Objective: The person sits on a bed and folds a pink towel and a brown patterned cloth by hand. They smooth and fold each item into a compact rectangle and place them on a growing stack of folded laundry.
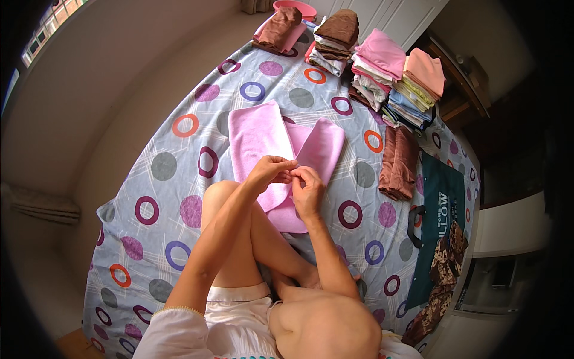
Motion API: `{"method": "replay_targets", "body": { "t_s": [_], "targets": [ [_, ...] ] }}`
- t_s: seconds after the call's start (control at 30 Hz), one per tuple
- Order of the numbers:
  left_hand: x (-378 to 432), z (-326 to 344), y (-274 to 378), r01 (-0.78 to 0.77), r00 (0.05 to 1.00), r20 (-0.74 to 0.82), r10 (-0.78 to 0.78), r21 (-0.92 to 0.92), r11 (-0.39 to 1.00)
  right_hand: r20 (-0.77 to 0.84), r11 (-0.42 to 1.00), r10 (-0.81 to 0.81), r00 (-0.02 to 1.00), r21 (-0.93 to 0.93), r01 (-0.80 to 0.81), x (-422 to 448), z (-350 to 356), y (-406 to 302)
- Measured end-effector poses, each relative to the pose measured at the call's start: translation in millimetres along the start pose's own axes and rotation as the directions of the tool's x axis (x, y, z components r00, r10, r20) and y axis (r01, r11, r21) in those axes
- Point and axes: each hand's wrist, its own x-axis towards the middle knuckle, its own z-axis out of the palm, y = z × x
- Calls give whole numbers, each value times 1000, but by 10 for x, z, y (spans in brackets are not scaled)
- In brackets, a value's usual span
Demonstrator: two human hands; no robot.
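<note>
A pink cloth, perhaps a towel or small blanket (262, 134), lies partly folded on the bed in front of my crossed legs. Its left and right flaps slant in toward the middle, and a further layer shows between them. My left hand (272, 171) reaches in over the cloth, thumb and fingers pinching its edge. Close against it, my right hand (308, 190) pinches the cloth with bent fingers. The fingertips of both hands almost meet, and they hide the bit of fabric between them. The cloth's lower end rests near my shins.
Several folded fabric stacks stand at the far right, one topped by pink cloth (381, 51). A brown folded bundle (398, 164) lies nearer, beside a green bag bearing writing (421, 278) and a patterned brown cloth (432, 309). The patterned bedsheet (163, 121) drops at the left edge.
</note>
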Motion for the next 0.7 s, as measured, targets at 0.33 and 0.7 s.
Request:
{"method": "replay_targets", "body": {
  "t_s": [0.33,0.7],
  "targets": [
    [27,-21,-42,-68,998,19,65,214,975,82,959,223,972,159,-233,41,-84,23],
    [-122,44,65,-13,918,390,-67,199,980,507,961,61,860,-264,88,666,-3,737]
  ]
}}
